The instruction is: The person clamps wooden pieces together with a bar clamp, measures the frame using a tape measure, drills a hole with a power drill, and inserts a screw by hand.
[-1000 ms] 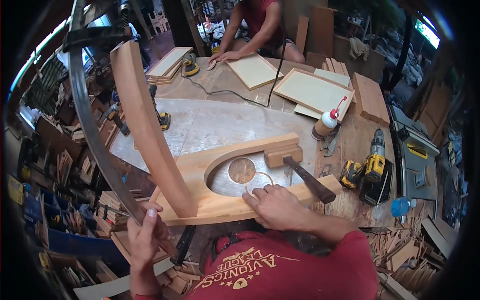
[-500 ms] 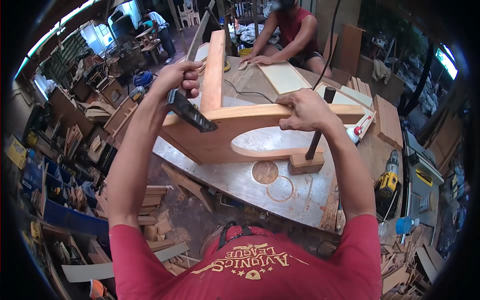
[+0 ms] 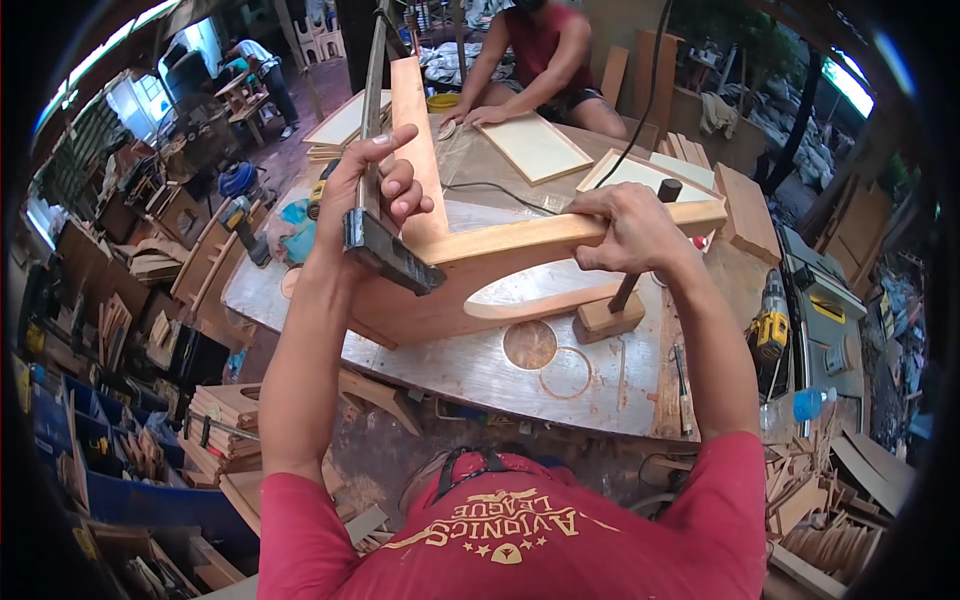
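Head view: we have the wooden frame (image 3: 420, 308) tilted up over the tabletop (image 3: 460, 372), its lower left corner by the near edge. Our left hand (image 3: 375, 190) curls loosely round the bar clamp (image 3: 397, 257), index finger out; clamp overlaps the frame's left end, contact unclear. Our right hand (image 3: 628, 228) pinches the frame's upper edge. Mallet (image 3: 608, 316) stands head-down beside the lower rail.

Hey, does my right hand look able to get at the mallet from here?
Probably yes: the mallet is close to the right hand, its handle partly hidden behind the wrist. That hand grips the wooden frame and would likely need to let go.
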Motion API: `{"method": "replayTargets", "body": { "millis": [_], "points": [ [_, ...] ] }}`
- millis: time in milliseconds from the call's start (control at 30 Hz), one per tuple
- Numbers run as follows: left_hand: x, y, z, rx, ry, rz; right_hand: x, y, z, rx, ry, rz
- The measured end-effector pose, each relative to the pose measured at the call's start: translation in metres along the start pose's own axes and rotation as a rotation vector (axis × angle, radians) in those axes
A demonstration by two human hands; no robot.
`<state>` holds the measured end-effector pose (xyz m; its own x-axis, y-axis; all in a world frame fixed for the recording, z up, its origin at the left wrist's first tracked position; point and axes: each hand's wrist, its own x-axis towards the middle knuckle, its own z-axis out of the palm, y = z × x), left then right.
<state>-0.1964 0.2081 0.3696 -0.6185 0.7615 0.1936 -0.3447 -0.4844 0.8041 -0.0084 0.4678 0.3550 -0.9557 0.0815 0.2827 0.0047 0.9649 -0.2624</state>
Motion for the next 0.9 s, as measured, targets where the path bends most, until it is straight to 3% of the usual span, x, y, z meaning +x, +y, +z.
{"method": "replayTargets", "body": {
  "millis": [133, 367, 900],
  "points": [
    [0.015, -0.005, -0.014, -0.063, -0.089, 0.043, -0.001, 0.001, 0.019, -0.131, 0.166, -0.084],
    [0.011, -0.008, -0.013, -0.005, -0.039, 0.066, 0.0, -0.014, 0.011, -0.247, -0.001, 0.078],
    [0.009, 0.001, -0.008, 0.131, 0.054, 0.065, 0.005, -0.019, 0.011, -0.184, 0.03, 0.115]
  ]
}}
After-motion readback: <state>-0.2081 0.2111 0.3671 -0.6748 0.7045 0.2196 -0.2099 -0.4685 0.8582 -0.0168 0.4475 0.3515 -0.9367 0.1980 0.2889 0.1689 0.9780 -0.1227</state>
